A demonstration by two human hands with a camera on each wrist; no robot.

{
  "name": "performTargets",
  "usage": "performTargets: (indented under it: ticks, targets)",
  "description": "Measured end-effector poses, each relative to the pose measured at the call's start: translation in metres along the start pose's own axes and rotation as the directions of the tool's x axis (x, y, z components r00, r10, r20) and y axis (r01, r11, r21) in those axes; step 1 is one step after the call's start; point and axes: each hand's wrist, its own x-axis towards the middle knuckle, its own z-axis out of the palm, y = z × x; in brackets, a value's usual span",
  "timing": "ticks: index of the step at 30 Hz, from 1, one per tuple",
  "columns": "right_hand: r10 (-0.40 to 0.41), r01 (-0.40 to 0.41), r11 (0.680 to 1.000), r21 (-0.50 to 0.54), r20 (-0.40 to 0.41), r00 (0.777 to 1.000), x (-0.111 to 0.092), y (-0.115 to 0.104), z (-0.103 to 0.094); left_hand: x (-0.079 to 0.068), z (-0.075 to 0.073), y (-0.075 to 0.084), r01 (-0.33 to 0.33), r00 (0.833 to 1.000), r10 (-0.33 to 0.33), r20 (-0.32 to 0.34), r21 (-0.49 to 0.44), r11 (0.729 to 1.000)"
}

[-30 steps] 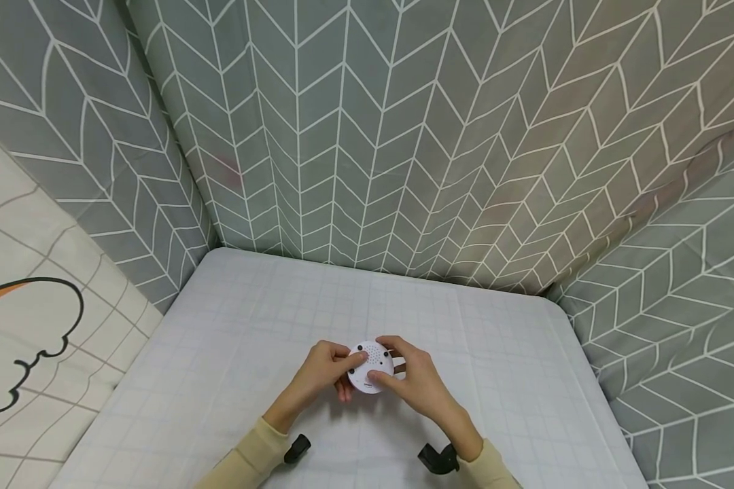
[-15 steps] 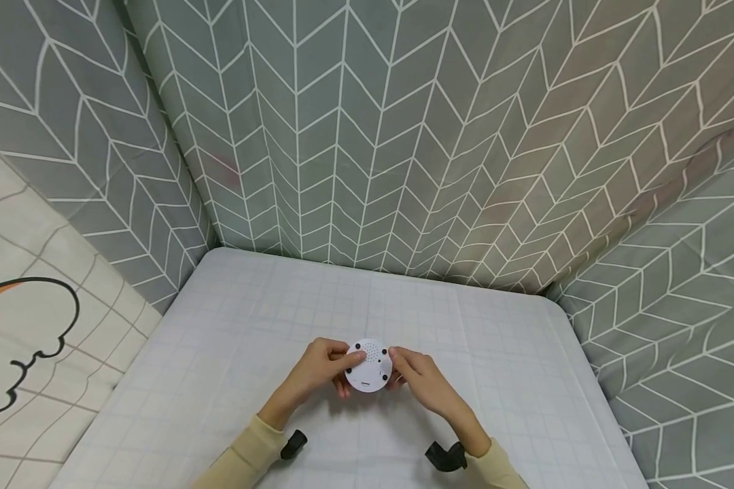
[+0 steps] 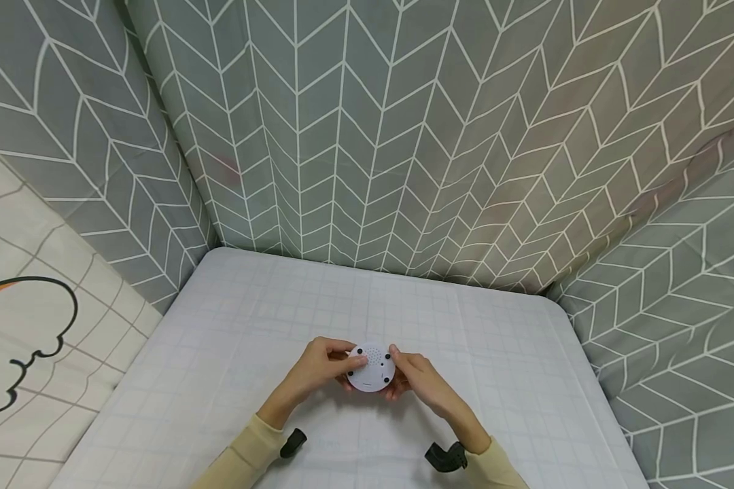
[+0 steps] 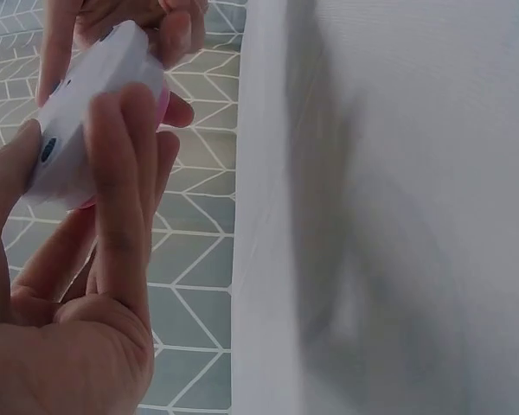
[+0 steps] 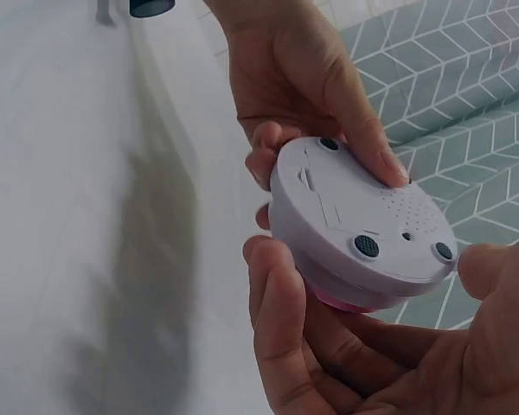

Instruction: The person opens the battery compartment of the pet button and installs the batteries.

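Both hands hold a round white device [image 3: 373, 377] with its underside facing up, above the table. This underside carries black rubber feet, a patch of small speaker holes and a battery cover [image 5: 311, 192]; pink shows beneath it in both wrist views. My left hand [image 3: 320, 368] grips the left side, thumb laid flat near the holes and fingers underneath. At the opposite side, my right hand [image 3: 427, 384] has its thumb by the edge near a rubber foot and its curled fingers below. The device's pink side is mostly hidden.
A white cloth with faint grid lines covers the table [image 3: 269, 299]. Grey chevron-patterned curtains [image 3: 367, 136] hang behind and at the sides, and a white checked cloth [image 3: 30, 380] is at the left. A black mount [image 3: 446, 457] sits by the right wrist.
My right hand has shifted its hold: its thumb has left the device's face for the right edge, and its fingers have gone from the far rim to below. My left hand keeps its grip.
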Motion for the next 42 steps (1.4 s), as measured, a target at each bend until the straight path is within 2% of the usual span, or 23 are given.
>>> performTargets:
  ticks: [13,24,31,34,37,42]
  targets:
    - [0.002,-0.001,1.000,0.030,-0.040,0.999,0.0016,-0.0022,0.0035,-0.0005,-0.0050,0.0008,-0.050,0.999,0.051,-0.020,0.034,0.998]
    - [0.015,-0.014,0.999,0.040,-0.044,0.999,0.0026,-0.0017,0.0052,-0.0016,-0.0065,0.0036,-0.079,0.996,0.085,-0.039,0.140,0.987]
    - [0.009,-0.007,0.999,0.031,-0.048,0.999,0.0038,0.0006,0.0061,-0.0010,-0.0068,0.0021,-0.105,0.993,0.111,-0.034,0.134,0.985]
    - [0.009,-0.008,1.000,0.002,-0.068,0.998,0.0039,0.0013,0.0063,-0.0004,-0.0068,0.0008,-0.112,0.993,0.116,-0.027,0.115,0.987]
    - [0.001,-0.009,0.998,-0.063,-0.122,0.993,0.0039,0.0010,0.0066,0.0001,-0.0066,-0.0001,-0.113,0.993,0.115,-0.018,0.090,0.989]
    - [-0.018,-0.022,0.985,-0.173,-0.226,0.974,0.0038,0.0010,0.0070,-0.0004,-0.0065,-0.0011,-0.069,0.998,0.069,-0.005,0.039,0.997]
